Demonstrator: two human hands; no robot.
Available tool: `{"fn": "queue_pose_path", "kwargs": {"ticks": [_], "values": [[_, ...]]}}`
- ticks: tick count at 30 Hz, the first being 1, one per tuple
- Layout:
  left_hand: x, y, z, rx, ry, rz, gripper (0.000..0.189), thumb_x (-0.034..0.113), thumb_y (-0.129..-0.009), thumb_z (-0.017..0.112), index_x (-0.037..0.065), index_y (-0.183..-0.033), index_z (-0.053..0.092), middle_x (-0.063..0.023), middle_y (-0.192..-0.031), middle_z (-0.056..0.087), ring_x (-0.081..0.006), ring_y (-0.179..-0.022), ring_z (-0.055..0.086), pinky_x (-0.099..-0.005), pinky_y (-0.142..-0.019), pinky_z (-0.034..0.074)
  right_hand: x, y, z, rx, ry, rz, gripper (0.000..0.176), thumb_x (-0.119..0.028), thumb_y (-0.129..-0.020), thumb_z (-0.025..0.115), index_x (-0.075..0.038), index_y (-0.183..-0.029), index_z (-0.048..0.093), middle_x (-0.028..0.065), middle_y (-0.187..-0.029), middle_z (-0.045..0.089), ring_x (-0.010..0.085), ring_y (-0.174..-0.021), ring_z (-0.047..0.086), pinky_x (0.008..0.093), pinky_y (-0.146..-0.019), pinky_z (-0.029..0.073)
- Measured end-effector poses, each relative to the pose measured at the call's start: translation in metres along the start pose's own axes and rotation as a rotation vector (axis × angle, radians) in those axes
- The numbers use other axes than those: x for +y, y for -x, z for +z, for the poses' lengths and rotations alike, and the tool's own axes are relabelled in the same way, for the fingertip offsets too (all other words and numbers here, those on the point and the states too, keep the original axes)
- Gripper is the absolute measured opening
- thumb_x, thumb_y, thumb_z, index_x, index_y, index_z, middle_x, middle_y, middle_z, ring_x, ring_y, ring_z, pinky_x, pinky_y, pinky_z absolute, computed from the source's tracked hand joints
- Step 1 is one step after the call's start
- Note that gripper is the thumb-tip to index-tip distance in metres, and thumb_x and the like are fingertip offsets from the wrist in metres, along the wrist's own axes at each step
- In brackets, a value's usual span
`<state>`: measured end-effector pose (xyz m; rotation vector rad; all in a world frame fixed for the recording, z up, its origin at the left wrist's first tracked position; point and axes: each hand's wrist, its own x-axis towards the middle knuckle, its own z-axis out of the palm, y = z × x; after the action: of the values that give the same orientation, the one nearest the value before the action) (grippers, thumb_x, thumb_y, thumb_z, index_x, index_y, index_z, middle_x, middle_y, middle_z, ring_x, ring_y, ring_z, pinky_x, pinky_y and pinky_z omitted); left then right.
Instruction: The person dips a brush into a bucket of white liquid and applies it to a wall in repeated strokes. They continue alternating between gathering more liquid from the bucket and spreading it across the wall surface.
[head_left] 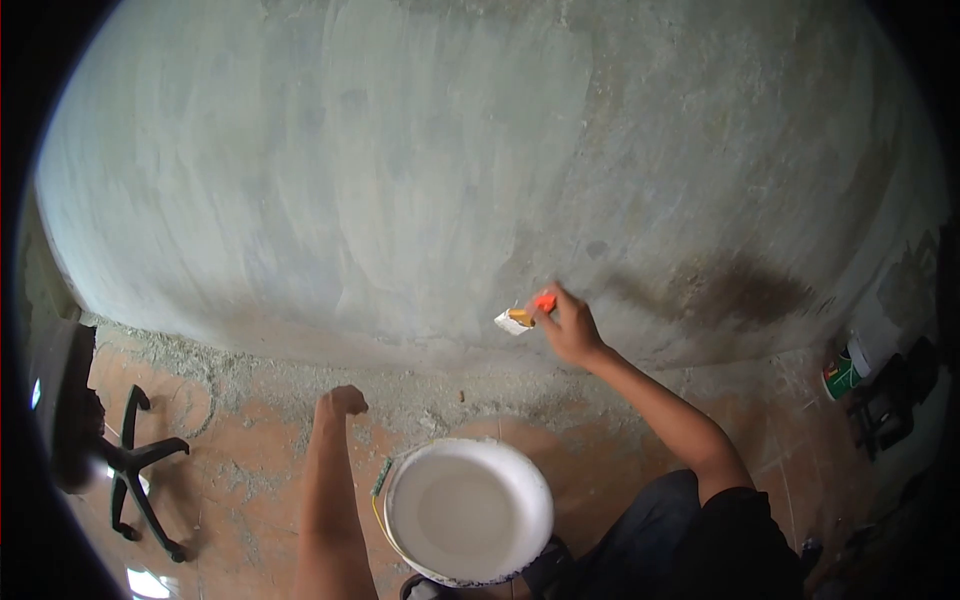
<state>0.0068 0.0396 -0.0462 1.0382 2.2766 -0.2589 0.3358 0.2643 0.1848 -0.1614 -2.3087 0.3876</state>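
Note:
My right hand (572, 328) is closed around the orange handle of a paintbrush (518, 319). The brush's bristles are coated white and point left, close to the lower part of the grey-green wall (450, 200). My left hand (343, 401) hangs over the floor near the foot of the wall, its fingers curled in and nothing showing in them. Between my forearms stands a white bucket (545, 500) of milky, pale liquid (465, 510). Its wire handle (379, 505) rests against the left side.
Paint scrapings (240, 380) litter the tiled floor (230, 510) along the wall. On the left is a swivel chair (130, 460) with a black star base. A green tin (841, 375) stands at the far right, beside dark objects (890, 400).

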Motion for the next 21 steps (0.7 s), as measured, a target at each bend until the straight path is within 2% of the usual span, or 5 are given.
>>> {"fn": "queue_pose_path", "kwargs": {"ticks": [2, 4, 5, 13, 21], "values": [[0.006, 0.025, -0.01, 0.004, 0.118, -0.018, 0.03, 0.031, -0.079, 0.061, 0.012, -0.101, 0.068, -0.0075, -0.098, 0.067, -0.0235, -0.09, 0.063, -0.0379, -0.08, 0.05, -0.003, -0.002, -0.001, 0.057, -0.114, 0.148, 0.016, -0.014, -0.088, 0.058, -0.004, -0.09, 0.046, 0.0087, -0.078, 0.058, 0.015, -0.071, 0.061, 0.0266, -0.059, 0.048], [-0.001, 0.021, -0.005, 0.008, 0.12, 0.02, 0.03, 0.029, -0.077, 0.063, 0.012, -0.101, 0.068, -0.0076, -0.095, 0.067, -0.0217, -0.086, 0.064, -0.0361, -0.076, 0.051, -0.004, -0.007, -0.003, 0.235, -0.584, 0.446, 0.015, -0.016, -0.09, 0.056, -0.005, -0.091, 0.046, 0.0051, -0.081, 0.058, 0.0123, -0.074, 0.06, 0.0232, -0.059, 0.048], [-0.004, 0.019, -0.006, -0.017, 0.111, 0.018, 0.031, 0.03, -0.079, 0.062, 0.014, -0.104, 0.067, -0.0067, -0.103, 0.065, -0.0239, -0.095, 0.061, -0.0376, -0.082, 0.049, -0.006, -0.01, -0.007, 0.237, -0.628, 0.498, 0.014, -0.017, -0.091, 0.055, -0.005, -0.093, 0.047, 0.0034, -0.085, 0.058, 0.0105, -0.075, 0.059, 0.0209, -0.059, 0.049], [0.001, 0.033, -0.01, -0.092, 0.18, -0.075, 0.031, 0.029, -0.079, 0.061, 0.018, -0.107, 0.067, -0.0039, -0.108, 0.065, -0.0255, -0.1, 0.061, -0.0384, -0.087, 0.047, -0.026, -0.014, -0.017, 0.23, -0.838, 0.598, 0.015, -0.021, -0.091, 0.055, -0.007, -0.091, 0.049, 0.004, -0.083, 0.057, 0.012, -0.076, 0.06, 0.0244, -0.061, 0.049], [0.006, 0.032, -0.015, -0.008, 0.034, 0.037, 0.034, 0.032, -0.08, 0.059, 0.018, -0.11, 0.065, -0.0057, -0.118, 0.06, -0.0278, -0.109, 0.056, -0.0401, -0.094, 0.044, -0.028, -0.025, -0.025, 0.271, -0.932, 0.769, 0.015, -0.018, -0.09, 0.056, -0.004, -0.09, 0.051, 0.0075, -0.083, 0.058, 0.0143, -0.073, 0.06, 0.0258, -0.063, 0.051]]}}
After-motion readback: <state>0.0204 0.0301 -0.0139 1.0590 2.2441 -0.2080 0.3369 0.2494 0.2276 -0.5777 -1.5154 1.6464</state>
